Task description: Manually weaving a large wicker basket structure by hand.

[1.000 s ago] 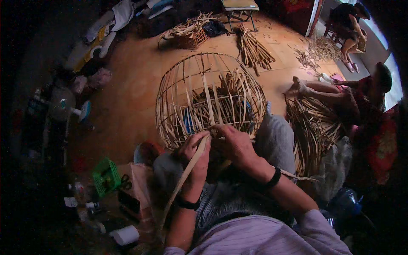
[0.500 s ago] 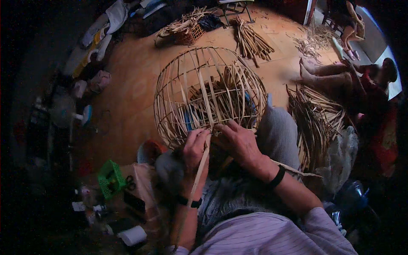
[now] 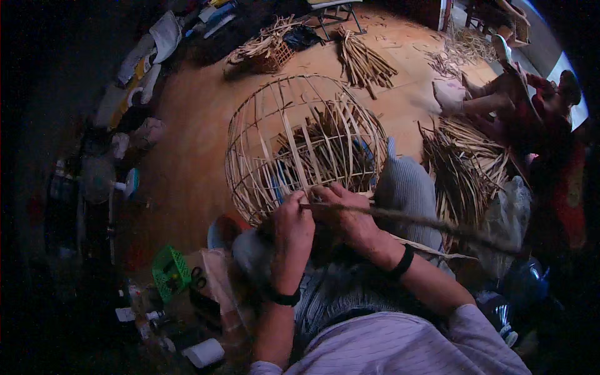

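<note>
A round open basket (image 3: 302, 164), woven from pale strips with wide gaps, sits in front of me against my knees. My left hand (image 3: 294, 226) is closed at its near edge, pinching the end of a long flat strip (image 3: 425, 220) between thumb and fingers. That strip stretches right, above my right hand and wrist, and its far part is blurred. My right hand (image 3: 351, 215) is closed on the basket's near edge, just right of the left, fingertips partly hidden. A second pale strip end (image 3: 437, 252) sticks out beyond my right wrist.
Bundled strips lie on the floor beyond the basket (image 3: 367, 62) and in a large pile (image 3: 465, 165) at right. A person's legs (image 3: 475, 103) extend beside that pile. A green plastic basket (image 3: 170, 273) and scissors (image 3: 198, 277) are at lower left. A stool (image 3: 337, 15) stands far back.
The long strip that hung down along my left forearm has swung over to the right, across my right hand. Both hands stay at the basket's edge. The person's legs at right have shifted.
</note>
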Demonstrator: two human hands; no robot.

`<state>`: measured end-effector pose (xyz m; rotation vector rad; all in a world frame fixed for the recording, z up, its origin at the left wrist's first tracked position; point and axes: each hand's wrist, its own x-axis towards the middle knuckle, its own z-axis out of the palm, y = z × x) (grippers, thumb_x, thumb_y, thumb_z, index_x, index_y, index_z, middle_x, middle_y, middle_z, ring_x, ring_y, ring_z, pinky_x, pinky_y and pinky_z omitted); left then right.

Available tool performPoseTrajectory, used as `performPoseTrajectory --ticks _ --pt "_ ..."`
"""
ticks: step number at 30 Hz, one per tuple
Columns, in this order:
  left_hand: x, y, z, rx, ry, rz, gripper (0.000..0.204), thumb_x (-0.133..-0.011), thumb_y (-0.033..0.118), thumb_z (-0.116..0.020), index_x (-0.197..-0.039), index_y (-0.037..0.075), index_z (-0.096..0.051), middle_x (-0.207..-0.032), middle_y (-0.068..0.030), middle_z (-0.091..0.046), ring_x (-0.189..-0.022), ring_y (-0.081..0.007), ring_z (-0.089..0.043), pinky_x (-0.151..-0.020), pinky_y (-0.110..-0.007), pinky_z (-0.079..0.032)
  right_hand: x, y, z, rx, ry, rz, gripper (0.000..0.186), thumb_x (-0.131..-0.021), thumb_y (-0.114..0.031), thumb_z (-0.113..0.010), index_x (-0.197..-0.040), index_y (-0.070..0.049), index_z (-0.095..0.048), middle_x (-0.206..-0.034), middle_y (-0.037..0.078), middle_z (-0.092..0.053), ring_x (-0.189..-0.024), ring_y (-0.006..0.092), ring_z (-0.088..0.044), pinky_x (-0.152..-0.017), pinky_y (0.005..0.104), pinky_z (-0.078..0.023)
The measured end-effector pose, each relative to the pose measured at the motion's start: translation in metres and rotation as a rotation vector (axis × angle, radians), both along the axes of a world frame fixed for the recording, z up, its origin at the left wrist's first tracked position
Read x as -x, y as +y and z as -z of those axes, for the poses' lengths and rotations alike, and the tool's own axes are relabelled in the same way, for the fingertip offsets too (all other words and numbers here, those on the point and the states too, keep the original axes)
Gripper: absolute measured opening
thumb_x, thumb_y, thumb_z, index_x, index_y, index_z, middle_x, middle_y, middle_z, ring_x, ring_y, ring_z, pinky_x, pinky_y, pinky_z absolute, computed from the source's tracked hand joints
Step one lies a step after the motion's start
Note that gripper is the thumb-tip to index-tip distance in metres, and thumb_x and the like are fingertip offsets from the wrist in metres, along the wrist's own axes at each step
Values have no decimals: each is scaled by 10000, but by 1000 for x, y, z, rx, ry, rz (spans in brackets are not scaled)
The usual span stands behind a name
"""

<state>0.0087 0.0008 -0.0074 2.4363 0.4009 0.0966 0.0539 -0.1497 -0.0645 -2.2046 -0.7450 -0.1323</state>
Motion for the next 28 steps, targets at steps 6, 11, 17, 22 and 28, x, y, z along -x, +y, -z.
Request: performPoseTrajectory --ticks 6,11,17,22,28 --pt "1 3 39 149 -450 10 178 -984 64 -668 -1138 -10 -715 -967 -87 -745 -851 -211 -699 -810 -354 -565 0 -6 -9 125 9 -37 521 -917 -129 -653 -1425 -94 -544 -1163 163 -629 -916 380 -725 -697 481 -590" --pt "8 -2 29 425 -306 -101 205 -1005 88 -661 -1185 -1 -699 -926 -48 -711 -765 -120 -676 -673 -285 -547 -3 -8 -11 89 -12 -53 514 -900 -137 -671 -1398 -82 -557 -1157 164 -629 -857 379 -731 -681 469 -591" --pt "11 6 19 731 -120 -115 261 -996 106 -675 -1240 14 -689 -951 -36 -712 -761 -75 -668 -635 -252 -541 -9 -8 -12 79 -49 -90 478 -876 -140 -697 -1334 -71 -578 -1124 159 -635 -825 379 -731 -656 483 -582" --pt "13 19 33 433 -324 46 276 -992 99 -693 -1245 -10 -677 -1068 -75 -733 -803 -122 -689 -744 -277 -574 -12 -5 -20 88 -29 -101 362 -876 -174 -716 -1194 -57 -588 -1090 167 -632 -821 398 -722 -643 495 -572" --pt "22 22 3 522 -262 -68 285 -1007 144 -716 -1266 33 -677 -1122 -83 -741 -821 -139 -692 -801 -279 -575 -14 -6 -14 116 -25 -108 335 -894 -246 -746 -1106 -53 -573 -1071 178 -625 -822 417 -712 -647 510 -567"
